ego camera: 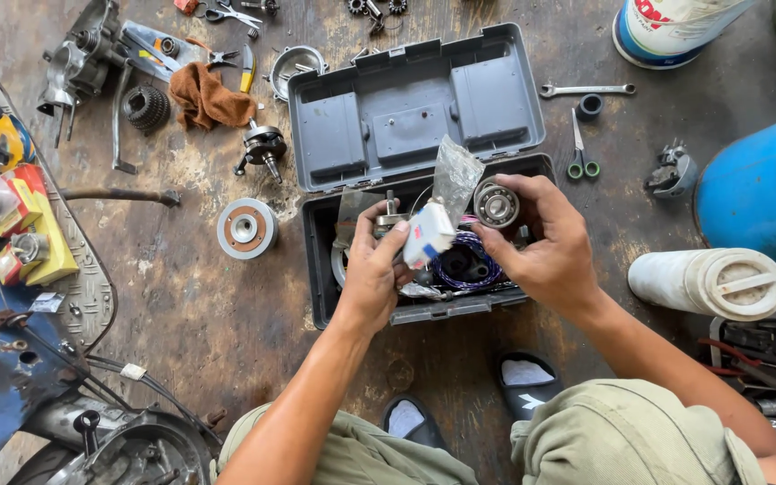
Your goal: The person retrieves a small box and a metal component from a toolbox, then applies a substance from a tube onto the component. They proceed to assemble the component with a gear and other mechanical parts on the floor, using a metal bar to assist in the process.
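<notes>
Right hand (545, 247) pinches our bearing (497, 206) over the open toolbox (316, 260) | left hand (372, 274) grips small box (427, 235) and plastic bag (454, 175) | risk: we judge the thin fingertip pinch could drop it among the parts.

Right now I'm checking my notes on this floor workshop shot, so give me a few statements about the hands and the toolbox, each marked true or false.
1. The grey toolbox lies open, its lid tipped back. True.
2. The right hand has a round steel bearing in its grip. True.
3. The left hand rests flat on the floor. False: it is raised over the toolbox, holding a small white packet with clear plastic wrap.
4. The green-handled scissors lie inside the toolbox. False: they lie on the floor to its right.
5. A brown rag lies left of the toolbox lid. True.
</notes>
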